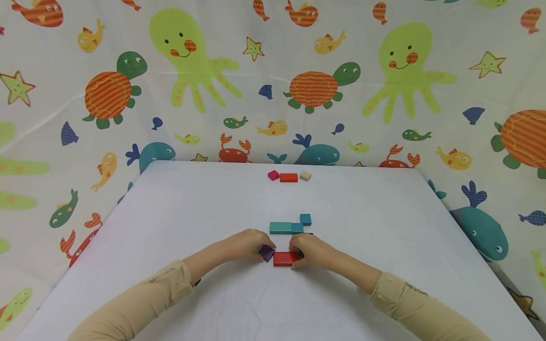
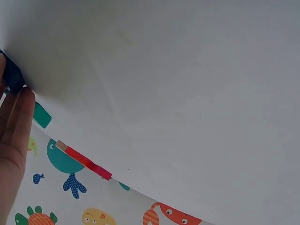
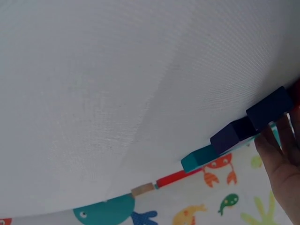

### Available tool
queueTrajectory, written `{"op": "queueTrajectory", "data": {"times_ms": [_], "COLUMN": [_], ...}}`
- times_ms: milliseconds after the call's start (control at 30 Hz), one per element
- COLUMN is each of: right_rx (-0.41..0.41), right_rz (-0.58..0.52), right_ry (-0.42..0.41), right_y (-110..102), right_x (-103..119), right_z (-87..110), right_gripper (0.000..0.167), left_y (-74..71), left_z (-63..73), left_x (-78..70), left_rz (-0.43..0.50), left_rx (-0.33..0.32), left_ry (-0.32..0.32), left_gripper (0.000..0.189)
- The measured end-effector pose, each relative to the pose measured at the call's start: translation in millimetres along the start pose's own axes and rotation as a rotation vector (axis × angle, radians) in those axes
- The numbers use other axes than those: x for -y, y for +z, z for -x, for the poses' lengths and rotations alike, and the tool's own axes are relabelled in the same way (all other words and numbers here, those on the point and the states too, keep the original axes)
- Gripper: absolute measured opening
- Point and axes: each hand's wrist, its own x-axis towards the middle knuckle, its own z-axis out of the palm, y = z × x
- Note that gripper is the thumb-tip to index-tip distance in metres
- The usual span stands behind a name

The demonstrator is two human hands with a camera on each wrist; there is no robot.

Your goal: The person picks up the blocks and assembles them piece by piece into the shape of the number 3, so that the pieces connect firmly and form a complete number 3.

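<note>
My left hand [image 1: 248,245] pinches a purple block [image 1: 267,253], tilted beside the left end of a red rectangular block [image 1: 285,259]. In the left wrist view this block [image 2: 13,75] looks dark blue, with my fingers along its side. My right hand [image 1: 314,251] grips a dark blue block [image 3: 269,108] at the red block's right end. From the head, that block is mostly hidden by the fingers. Behind the right hand, another purple block [image 3: 228,137] is largely covered in the head view.
A teal rectangular block [image 1: 280,228] and a blue cube [image 1: 297,228] lie side by side beyond the hands, with another blue cube [image 1: 305,219] behind. Near the white table's [image 1: 204,199] far edge lie a pink-red block [image 1: 273,175], a red-orange block [image 1: 288,177] and a beige block [image 1: 305,175].
</note>
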Motion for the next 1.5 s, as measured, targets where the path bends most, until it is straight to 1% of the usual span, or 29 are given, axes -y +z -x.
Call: {"op": "queueTrajectory", "data": {"times_ms": [167, 300, 433, 533, 600, 667, 767, 867, 933, 1000, 1100, 1233, 1367, 1500], "right_rx": [-0.006, -0.003, 0.000, -0.023, -0.048, -0.069, -0.111, -0.161, -0.187, -0.197, -0.190, -0.166, -0.154, -0.154], "right_rz": [0.000, -0.016, -0.055, -0.078, -0.082, -0.091, -0.109, -0.128, -0.121, -0.109, -0.084, -0.051, -0.013, 0.014], "right_ry": [-0.010, -0.032, -0.030, -0.010, -0.009, 0.001, 0.012, 0.029, 0.052, 0.084, 0.138, 0.195, 0.225, 0.237], "right_y": [1.1, 1.4, -1.7, -8.0, -13.0, -17.5, -22.2, -24.4, -24.3, -23.8, -22.7, -21.4, -18.6, -16.5], "right_x": [-0.2, -1.6, -6.2, -9.0, -10.2, -11.6, -14.7, -19.4, -23.1, -26.5, -30.6, -34.1, -37.0, -38.6], "right_z": [1.4, 2.0, 4.0, 5.1, 4.5, 3.5, 1.0, -1.8, -4.3, -6.7, -10.4, -15.0, -20.1, -23.9], "right_gripper": [0.028, 0.029, 0.031, 0.033, 0.033, 0.033, 0.028, 0.023, 0.021, 0.021, 0.022, 0.024, 0.025, 0.025], "left_y": [-1.3, -6.0, -11.5, -15.1, -16.5, -15.8, -12.8, -9.0, -6.7, -5.1, -3.6, -3.6, -2.6, -0.2], "left_z": [0.1, 0.8, -1.1, -4.4, -7.2, -10.6, -16.6, -23.5, -28.3, -33.1, -39.4, -46.4, -50.6, -52.2], "left_x": [-1.1, -2.6, -0.9, 2.7, 5.4, 8.7, 12.4, 15.1, 16.9, 18.4, 19.9, 19.1, 17.9, 17.8], "left_rz": [0.026, 0.067, 0.142, 0.202, 0.217, 0.210, 0.185, 0.186, 0.191, 0.188, 0.150, 0.077, 0.063, 0.062], "left_rx": [0.016, 0.009, -0.007, -0.040, -0.077, -0.123, -0.191, -0.241, -0.256, -0.258, -0.244, -0.217, -0.199, -0.201], "left_ry": [-0.031, -0.043, -0.082, -0.120, -0.137, -0.155, -0.192, -0.248, -0.284, -0.308, -0.307, -0.266, -0.231, -0.220], "left_gripper": [0.039, 0.041, 0.042, 0.039, 0.034, 0.030, 0.026, 0.026, 0.028, 0.032, 0.039, 0.043, 0.041, 0.038]}}
